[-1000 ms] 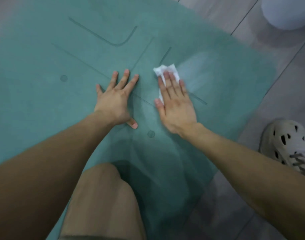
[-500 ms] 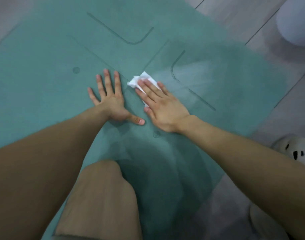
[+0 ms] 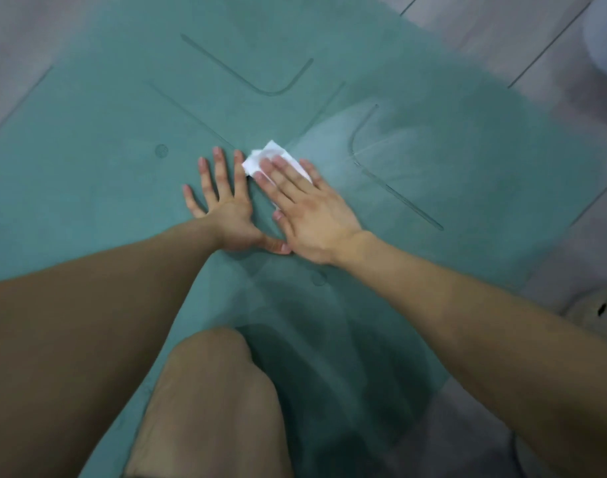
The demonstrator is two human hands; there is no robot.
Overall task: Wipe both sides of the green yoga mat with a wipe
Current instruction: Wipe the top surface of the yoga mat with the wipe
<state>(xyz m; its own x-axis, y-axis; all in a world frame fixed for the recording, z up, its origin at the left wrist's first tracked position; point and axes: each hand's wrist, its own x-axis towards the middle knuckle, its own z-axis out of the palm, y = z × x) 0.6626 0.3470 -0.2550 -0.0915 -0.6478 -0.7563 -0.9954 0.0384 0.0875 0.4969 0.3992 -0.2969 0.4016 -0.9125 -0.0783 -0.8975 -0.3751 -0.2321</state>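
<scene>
Grey plank floor (image 3: 16, 46) shows at the far left, and the mat (image 3: 88, 201) lies flat on it, green with embossed lines and small round marks. The left hand (image 3: 226, 215) presses on the mat, its grip wide and holding nothing. Just beside it, the right hand (image 3: 312, 215) pins the wipe (image 3: 271, 158) to the mat under straight fingers. Right of that the mat has a pale sheen. A pale shoe (image 3: 598, 315) sits on the floor at the right edge.

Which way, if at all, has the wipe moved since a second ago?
Yes, leftward: the wipe, under the right hand, now nearly touches the planted left hand.
</scene>
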